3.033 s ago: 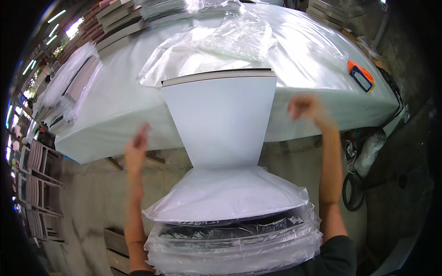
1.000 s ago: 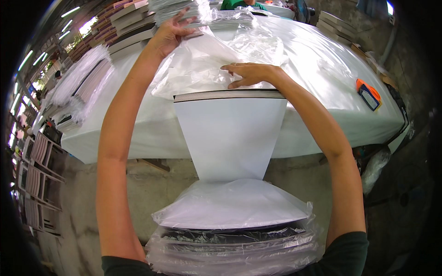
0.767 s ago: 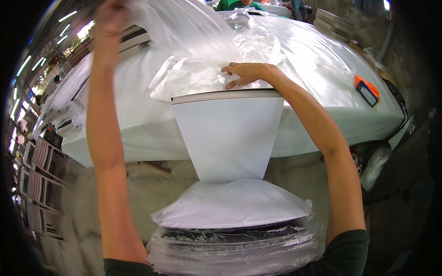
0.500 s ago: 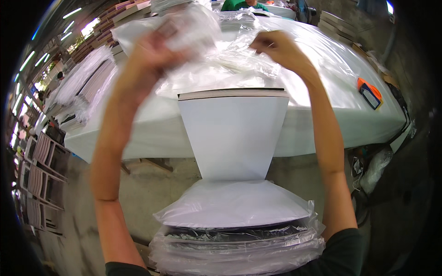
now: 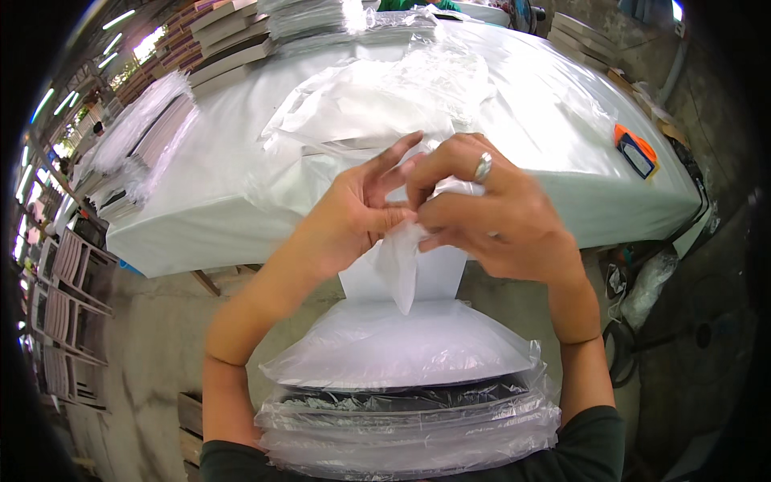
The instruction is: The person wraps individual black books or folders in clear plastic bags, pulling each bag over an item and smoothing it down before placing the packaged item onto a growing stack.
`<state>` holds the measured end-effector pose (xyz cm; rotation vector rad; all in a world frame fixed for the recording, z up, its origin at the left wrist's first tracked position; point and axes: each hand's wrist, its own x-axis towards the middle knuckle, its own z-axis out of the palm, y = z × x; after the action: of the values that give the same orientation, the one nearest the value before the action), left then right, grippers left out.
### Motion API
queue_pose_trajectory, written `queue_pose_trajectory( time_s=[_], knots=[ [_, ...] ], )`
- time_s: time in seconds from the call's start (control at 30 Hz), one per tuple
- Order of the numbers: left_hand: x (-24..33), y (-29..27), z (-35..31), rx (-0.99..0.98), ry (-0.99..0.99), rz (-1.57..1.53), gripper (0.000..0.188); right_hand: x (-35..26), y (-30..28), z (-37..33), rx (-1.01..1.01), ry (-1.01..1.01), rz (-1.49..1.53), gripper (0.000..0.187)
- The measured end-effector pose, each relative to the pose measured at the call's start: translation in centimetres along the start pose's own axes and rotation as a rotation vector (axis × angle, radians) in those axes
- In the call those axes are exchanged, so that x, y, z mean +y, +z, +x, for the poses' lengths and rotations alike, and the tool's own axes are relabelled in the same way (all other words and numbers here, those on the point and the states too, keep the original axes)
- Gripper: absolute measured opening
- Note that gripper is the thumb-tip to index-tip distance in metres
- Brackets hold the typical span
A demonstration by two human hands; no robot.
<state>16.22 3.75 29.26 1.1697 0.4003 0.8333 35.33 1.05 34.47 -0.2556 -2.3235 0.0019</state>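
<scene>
Pinches thin plastic film [image 5: 404, 277] at the centre of the frame, between thumb and fingers of a half-open left hand [image 5: 349, 205] and curled fingertips of the right hand [image 5: 506, 213], close together. Dangles the film's narrow end just below both, in front of a white board [image 5: 446, 277], above plastic-wrapped bundles [image 5: 409, 426] at lower centre.
</scene>
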Motion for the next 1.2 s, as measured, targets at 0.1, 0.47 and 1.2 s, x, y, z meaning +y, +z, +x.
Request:
queue_pose_trajectory(
  time_s=[0.1,0.47,1.2],
  knots=[
    [-4.0,-0.4,-1.1,0.058,-0.075,0.387,0.077,-0.5,-0.5,-0.5,0.359,0.349,0.752,0.012],
    [2.5,4.8,-1.7,0.059,-0.628,1.069,0.050,2.6,1.7,-0.9,0.173,0.834,0.633,0.022],
    [-0.1,-2.5,-4.5,0.053,-0.134,0.510,0.041,4.4,2.6,-3.9,-0.039,0.910,0.746,0.028]
  ],
)
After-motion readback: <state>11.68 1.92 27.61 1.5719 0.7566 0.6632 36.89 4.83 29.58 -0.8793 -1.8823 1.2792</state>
